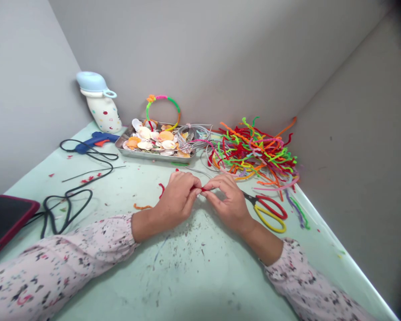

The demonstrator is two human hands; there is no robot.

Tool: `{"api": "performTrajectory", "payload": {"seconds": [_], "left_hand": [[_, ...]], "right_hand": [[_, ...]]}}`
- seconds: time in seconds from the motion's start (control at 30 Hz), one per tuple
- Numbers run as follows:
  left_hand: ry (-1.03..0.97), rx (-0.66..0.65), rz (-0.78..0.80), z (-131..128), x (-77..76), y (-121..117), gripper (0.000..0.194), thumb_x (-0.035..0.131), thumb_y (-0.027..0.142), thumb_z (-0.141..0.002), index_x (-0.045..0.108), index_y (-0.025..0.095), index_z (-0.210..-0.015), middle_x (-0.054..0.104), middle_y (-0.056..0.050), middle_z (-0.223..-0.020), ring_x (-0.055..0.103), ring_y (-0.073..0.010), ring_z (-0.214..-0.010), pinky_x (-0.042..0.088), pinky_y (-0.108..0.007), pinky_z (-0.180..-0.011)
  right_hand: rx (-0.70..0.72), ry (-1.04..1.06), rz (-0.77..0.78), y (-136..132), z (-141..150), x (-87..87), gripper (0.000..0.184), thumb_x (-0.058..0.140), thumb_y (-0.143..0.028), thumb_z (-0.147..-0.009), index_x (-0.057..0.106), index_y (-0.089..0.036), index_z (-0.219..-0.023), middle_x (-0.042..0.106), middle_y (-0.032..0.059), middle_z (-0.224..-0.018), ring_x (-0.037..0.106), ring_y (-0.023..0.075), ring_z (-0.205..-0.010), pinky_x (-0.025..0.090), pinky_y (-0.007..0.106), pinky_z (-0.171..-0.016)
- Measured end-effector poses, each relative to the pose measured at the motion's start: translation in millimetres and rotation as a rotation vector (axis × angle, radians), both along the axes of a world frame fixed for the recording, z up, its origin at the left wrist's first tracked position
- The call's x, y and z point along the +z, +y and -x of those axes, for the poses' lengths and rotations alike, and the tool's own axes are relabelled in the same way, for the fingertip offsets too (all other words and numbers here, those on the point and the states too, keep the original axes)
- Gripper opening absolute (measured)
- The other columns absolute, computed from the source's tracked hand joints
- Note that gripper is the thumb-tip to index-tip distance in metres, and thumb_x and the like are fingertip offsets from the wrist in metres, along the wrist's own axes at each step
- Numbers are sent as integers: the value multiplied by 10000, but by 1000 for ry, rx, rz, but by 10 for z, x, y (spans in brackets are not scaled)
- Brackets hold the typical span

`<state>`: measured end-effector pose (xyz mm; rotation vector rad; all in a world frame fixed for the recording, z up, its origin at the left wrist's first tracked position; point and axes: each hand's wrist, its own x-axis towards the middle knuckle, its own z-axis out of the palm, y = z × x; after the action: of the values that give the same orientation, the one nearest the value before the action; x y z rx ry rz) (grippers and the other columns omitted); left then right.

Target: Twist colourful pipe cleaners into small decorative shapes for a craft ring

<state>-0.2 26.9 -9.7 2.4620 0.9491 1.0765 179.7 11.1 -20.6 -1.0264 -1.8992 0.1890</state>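
Observation:
Between my two hands is a short red pipe cleaner (203, 189), mostly covered by the fingers. My left hand (179, 196) is closed, pinching it with thumb and forefinger; a red tip shows above the knuckles. From the other side my right hand (227, 199) pinches it too, its fingertips almost touching the left ones. Scissors (270, 214) with one red and one yellow handle loop lie just right of my right hand, their blades partly hidden behind it. Left of my left hand are a red scrap (161, 191) and an orange scrap (143, 207) of pipe cleaner.
A metal tray (153, 156) of seashells (167, 136) stands at the back, with a colourful pipe-cleaner ring (179, 109) upright on it. Beside it are coiled grey wire (203, 133) and a pipe-cleaner heap (257, 154). Leftward: a blue glue gun (90, 141), black cord (70, 194), bottle (103, 111), phone (8, 223).

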Motion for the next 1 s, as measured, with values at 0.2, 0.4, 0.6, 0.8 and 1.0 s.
{"api": "performTrajectory", "payload": {"seconds": [0.2, 0.4, 0.6, 0.8, 1.0], "left_hand": [[-29, 14, -12, -3, 14, -10, 100, 403, 205, -929, 479, 175, -871, 544, -32, -825, 445, -179, -792, 344, -365, -787], [-14, 11, -2, -16, 13, -11, 122, 396, 218, -928, 481, 183, -849, 557, -34, -817, 451, -182, -785, 348, -365, -767], [-9, 5, -16, -16, -3, -8, 109, 404, 197, -917, 479, 182, -840, 546, -30, -796, 450, -181, -777, 350, -360, -763], [10, -9, -17, -13, -11, 6, 114, 391, 207, -923, 471, 187, -845, 538, -30, -792, 451, -185, -775, 351, -364, -770], [8, -6, -1, -9, -3, -6, 119, 384, 207, -925, 471, 186, -847, 552, -35, -812, 457, -187, -794, 351, -364, -776]], "right_hand": [[8, 26, 10, -3, -15, 10, 65, 633, -238, -845, 620, -237, -909, 637, 17, -886, 571, 194, -891, 402, 408, -916], [42, 20, 82, -11, -16, 41, 72, 537, -240, -902, 607, -230, -884, 607, 22, -860, 546, 194, -879, 409, 378, -856], [85, 10, 171, -4, -21, 8, 131, 472, -248, -932, 580, -215, -866, 565, 22, -837, 518, 183, -850, 400, 341, -811], [116, 17, 223, -6, -24, 1, 172, 428, -257, -951, 556, -210, -846, 541, 13, -819, 505, 172, -831, 386, 332, -809], [95, 35, 213, -2, -16, 16, 167, 452, -280, -938, 573, -216, -844, 560, 17, -835, 520, 180, -845, 398, 343, -813]]}}
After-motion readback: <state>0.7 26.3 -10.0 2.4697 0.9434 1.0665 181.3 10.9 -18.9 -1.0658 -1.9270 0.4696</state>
